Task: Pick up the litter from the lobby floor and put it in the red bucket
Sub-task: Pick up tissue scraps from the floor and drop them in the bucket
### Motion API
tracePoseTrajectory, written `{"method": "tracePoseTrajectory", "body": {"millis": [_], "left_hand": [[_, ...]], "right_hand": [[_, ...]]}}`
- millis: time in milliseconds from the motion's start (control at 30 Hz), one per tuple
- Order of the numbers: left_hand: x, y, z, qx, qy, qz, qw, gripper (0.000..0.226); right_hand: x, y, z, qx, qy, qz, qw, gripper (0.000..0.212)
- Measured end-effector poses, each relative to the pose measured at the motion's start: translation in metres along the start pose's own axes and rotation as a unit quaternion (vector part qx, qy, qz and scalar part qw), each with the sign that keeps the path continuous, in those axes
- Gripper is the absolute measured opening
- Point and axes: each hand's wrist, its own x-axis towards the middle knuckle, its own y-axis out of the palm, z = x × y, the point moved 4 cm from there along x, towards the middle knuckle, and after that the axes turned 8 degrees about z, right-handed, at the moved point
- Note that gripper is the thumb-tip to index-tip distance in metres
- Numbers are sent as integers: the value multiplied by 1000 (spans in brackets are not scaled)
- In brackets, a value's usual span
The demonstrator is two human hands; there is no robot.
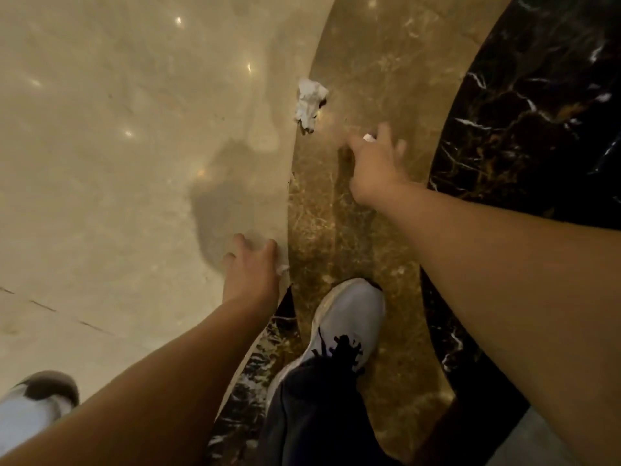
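Observation:
A crumpled white tissue (311,104) lies on the floor where the beige marble meets the brown band. My right hand (376,163) is stretched out low, just right of and nearer than the tissue, not touching it, fingers spread. A small white scrap (369,137) shows between its thumb and forefinger; I cannot tell whether it is held or lying on the floor. My left hand (250,267) hangs lower left over the beige floor, fingers loosely curled, with a bit of white paper (282,269) sticking out beside the thumb. The red bucket is out of view.
My grey shoe (349,317) and dark trouser leg stand on the brown marble band (336,230). Black veined marble (537,112) curves along the right. Another person's shoe (47,388) is at the lower left. Glossy beige floor (117,163) fills the left.

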Motion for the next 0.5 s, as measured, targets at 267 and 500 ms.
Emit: {"method": "tracePoseTrajectory", "body": {"millis": [267, 500], "left_hand": [[-7, -54, -3, -123, -16, -49, 991, 32], [-77, -146, -46, -125, 85, -49, 987, 18]], "right_hand": [[-54, -4, 9, 159, 16, 117, 980, 20], [-146, -45, 49, 258, 11, 89, 962, 30]]}}
